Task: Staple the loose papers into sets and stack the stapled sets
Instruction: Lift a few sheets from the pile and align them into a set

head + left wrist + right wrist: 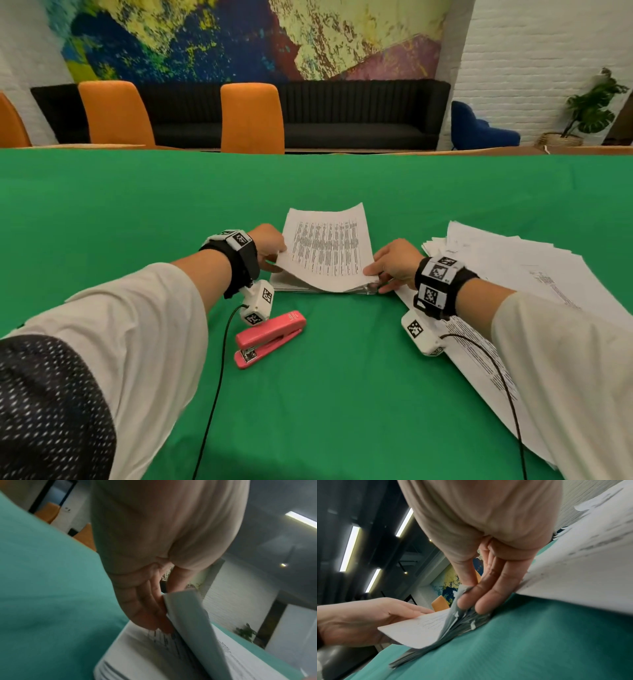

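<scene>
A printed paper set (pixel 327 248) hovers just over a stack of stapled sets (pixel 291 286) in the middle of the green table (pixel 342 377). My left hand (pixel 270 248) pinches its near left corner, thumb on top; in the left wrist view the fingers (pixel 150 609) lie under the lifted sheets (pixel 193 622). My right hand (pixel 394 265) pinches the near right corner (pixel 462 592), its fingers (pixel 481 599) reaching down onto the stack's edge (pixel 436 646). A pink stapler (pixel 269 337) lies shut on the cloth in front of the stack, below my left wrist.
A wide spread of loose printed papers (pixel 513 294) covers the table's right side, under my right forearm. Cables (pixel 215 394) run from both wrist cameras toward me. Orange chairs (pixel 251 118) and a dark sofa (pixel 342 113) stand beyond the far edge.
</scene>
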The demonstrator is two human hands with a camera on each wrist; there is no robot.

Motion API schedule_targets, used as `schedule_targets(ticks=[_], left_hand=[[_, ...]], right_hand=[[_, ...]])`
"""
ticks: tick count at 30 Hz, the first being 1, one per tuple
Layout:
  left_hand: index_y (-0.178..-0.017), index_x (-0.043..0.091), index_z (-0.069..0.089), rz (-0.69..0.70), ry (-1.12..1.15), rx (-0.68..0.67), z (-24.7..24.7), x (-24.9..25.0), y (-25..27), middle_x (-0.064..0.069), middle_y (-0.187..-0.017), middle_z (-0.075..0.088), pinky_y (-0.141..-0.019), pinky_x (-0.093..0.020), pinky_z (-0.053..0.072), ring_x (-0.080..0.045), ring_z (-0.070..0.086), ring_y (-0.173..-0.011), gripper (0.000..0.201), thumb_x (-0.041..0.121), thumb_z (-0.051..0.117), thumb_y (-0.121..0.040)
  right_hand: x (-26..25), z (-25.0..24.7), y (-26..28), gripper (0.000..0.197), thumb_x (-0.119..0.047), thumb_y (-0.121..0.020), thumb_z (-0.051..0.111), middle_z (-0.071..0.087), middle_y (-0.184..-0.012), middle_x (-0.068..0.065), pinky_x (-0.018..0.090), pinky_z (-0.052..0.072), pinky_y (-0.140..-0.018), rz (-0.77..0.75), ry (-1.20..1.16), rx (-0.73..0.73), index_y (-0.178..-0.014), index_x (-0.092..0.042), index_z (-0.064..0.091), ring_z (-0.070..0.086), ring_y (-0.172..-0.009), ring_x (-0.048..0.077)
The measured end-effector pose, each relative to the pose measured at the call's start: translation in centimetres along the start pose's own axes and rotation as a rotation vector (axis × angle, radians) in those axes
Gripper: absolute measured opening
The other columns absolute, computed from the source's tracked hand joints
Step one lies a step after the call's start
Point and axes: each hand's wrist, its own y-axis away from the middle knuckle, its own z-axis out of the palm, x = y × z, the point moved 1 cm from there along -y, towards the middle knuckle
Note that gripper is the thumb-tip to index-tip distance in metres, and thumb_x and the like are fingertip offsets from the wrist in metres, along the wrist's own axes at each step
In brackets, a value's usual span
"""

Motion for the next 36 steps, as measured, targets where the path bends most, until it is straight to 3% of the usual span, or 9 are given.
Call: schedule_targets(ticks=[3, 6, 8, 13, 17, 21, 28, 31, 36], left_hand=[[-0.107, 0.008, 0.059, 0.029, -0.103, -0.005, -0.3, 0.1, 0.2, -0.010, -0.107, 0.066, -0.062, -0.035, 0.058, -0.022, 0.065, -0.084, 0.018, 0.023, 0.067, -0.102], [-0.152, 0.015, 0.044, 0.057, -0.357, -0.107, -0.6, -0.5, -0.1, -0.006, -0.139, 0.059, -0.068, -0.034, 0.058, -0.024, 0.064, -0.108, 0.077, 0.034, 0.084, -0.088], [-0.160, 0.022, 0.033, 0.076, -0.521, -0.173, -0.7, -1.0, 0.2, -0.007, -0.145, 0.054, -0.075, -0.036, 0.061, -0.026, 0.064, -0.110, 0.099, 0.032, 0.091, -0.080], [-0.150, 0.025, 0.049, 0.156, -0.854, -0.203, -0.5, -1.5, 1.0, -0.007, -0.130, 0.051, -0.078, -0.035, 0.064, -0.026, 0.062, -0.096, 0.083, 0.023, 0.092, -0.079], [-0.142, 0.030, 0.056, 0.211, -0.964, -0.148, -0.5, -1.8, 1.0, -0.002, -0.112, 0.059, -0.061, -0.027, 0.059, -0.022, 0.071, -0.075, 0.074, 0.019, 0.091, -0.078], [-0.143, 0.029, 0.057, 0.288, -1.096, -0.115, -0.4, -1.8, 1.3, 0.007, -0.098, 0.055, -0.070, -0.028, 0.053, -0.019, 0.065, -0.083, 0.071, 0.019, 0.087, -0.080], [-0.143, 0.028, 0.058, 0.326, -1.098, -0.089, -0.3, -2.2, 0.7, 0.008, -0.091, 0.053, -0.069, -0.028, 0.049, -0.008, 0.057, -0.068, 0.070, 0.017, 0.087, -0.080], [-0.142, 0.028, 0.058, 0.336, -1.103, -0.090, -0.3, -2.2, 0.6, 0.008, -0.092, 0.053, -0.069, -0.028, 0.049, -0.012, 0.060, -0.072, 0.069, 0.016, 0.087, -0.080], [-0.141, 0.028, 0.060, 0.332, -1.105, -0.085, -0.4, -2.3, 0.6, 0.011, -0.086, 0.053, -0.069, -0.027, 0.051, -0.010, 0.062, -0.068, 0.067, 0.016, 0.087, -0.080]], right_hand=[[0.4, 0.0, -0.2, 0.031, -0.002, -0.085, 0.082, 0.076, -0.088, 0.021, 0.037, 0.063, -0.054, 0.021, -0.035, -0.006, -0.110, 0.007, 0.065, 0.076, -0.067, 0.029], [0.8, -0.1, -0.1, 0.044, -0.009, -0.083, 0.086, 0.075, -0.089, 0.019, 0.036, 0.059, -0.050, -0.015, -0.015, 0.016, -0.111, 0.009, 0.057, 0.076, -0.066, 0.028], [1.2, -0.2, 0.1, 0.052, -0.010, -0.080, 0.089, 0.074, -0.097, 0.018, 0.035, 0.055, -0.050, -0.083, 0.024, 0.040, -0.114, -0.006, 0.050, 0.075, -0.064, 0.025], [1.7, -0.4, 1.3, 0.048, -0.021, -0.066, 0.099, 0.069, -0.100, 0.004, 0.034, 0.063, -0.060, -0.264, 0.344, 0.079, -0.106, -0.014, 0.074, 0.070, -0.081, 0.021], [1.2, 0.0, 1.5, 0.028, -0.018, -0.069, 0.097, 0.072, -0.095, 0.003, 0.031, 0.065, -0.063, -0.313, 0.451, 0.059, -0.092, -0.013, 0.081, 0.073, -0.086, 0.021], [0.9, 0.2, 1.2, 0.021, -0.017, -0.070, 0.096, 0.076, -0.086, 0.003, 0.034, 0.066, -0.071, -0.308, 0.513, 0.065, -0.086, -0.013, 0.082, 0.073, -0.079, 0.019], [0.6, 0.4, 0.9, 0.019, -0.019, -0.070, 0.096, 0.075, -0.078, -0.001, 0.030, 0.065, -0.071, -0.315, 0.566, 0.072, -0.082, -0.015, 0.083, 0.069, -0.072, 0.013], [0.6, 0.5, 0.8, 0.018, -0.020, -0.071, 0.096, 0.073, -0.076, -0.003, 0.029, 0.064, -0.071, -0.318, 0.596, 0.073, -0.083, -0.015, 0.083, 0.068, -0.070, 0.011], [0.4, 0.7, 0.9, 0.019, -0.020, -0.072, 0.095, 0.073, -0.078, -0.003, 0.022, 0.059, -0.060, -0.315, 0.643, 0.060, -0.085, -0.015, 0.083, 0.067, -0.066, 0.010]])
